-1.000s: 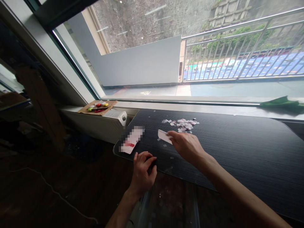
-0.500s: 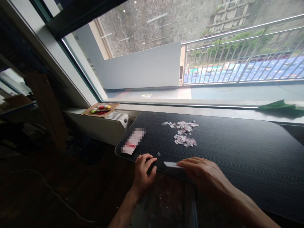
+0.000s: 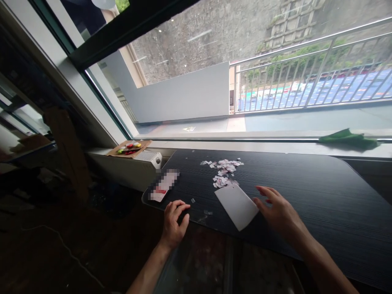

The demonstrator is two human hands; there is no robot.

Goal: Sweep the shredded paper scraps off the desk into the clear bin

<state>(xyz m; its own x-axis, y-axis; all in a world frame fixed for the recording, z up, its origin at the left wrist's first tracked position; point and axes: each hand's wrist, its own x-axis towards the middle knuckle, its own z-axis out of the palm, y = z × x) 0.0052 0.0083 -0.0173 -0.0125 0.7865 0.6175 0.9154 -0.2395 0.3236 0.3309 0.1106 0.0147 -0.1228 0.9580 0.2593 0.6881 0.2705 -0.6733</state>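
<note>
A white rectangular card lies on the black tabletop, its far edge against a pile of small paper pieces. My right hand is just right of the card, fingers apart and thumb near its right corner; whether the thumb touches it I cannot tell. At the table's near edge rests my left hand, fingers loosely bent and thumb apart, holding nothing. Close to its fingertips is a small clear scrap. A pinkish packet, partly blurred out, lies beyond it at the table's left end.
The black table stands against a window sill. On the sill lies a green cloth. Cardboard with colourful small items sits left, beside a white radiator. Another paper pile lies farther back.
The white card, earlier seen edge-on in my right hand, now lies flat by the paper pieces. My right hand has let go and opened. The view has shifted slightly.
</note>
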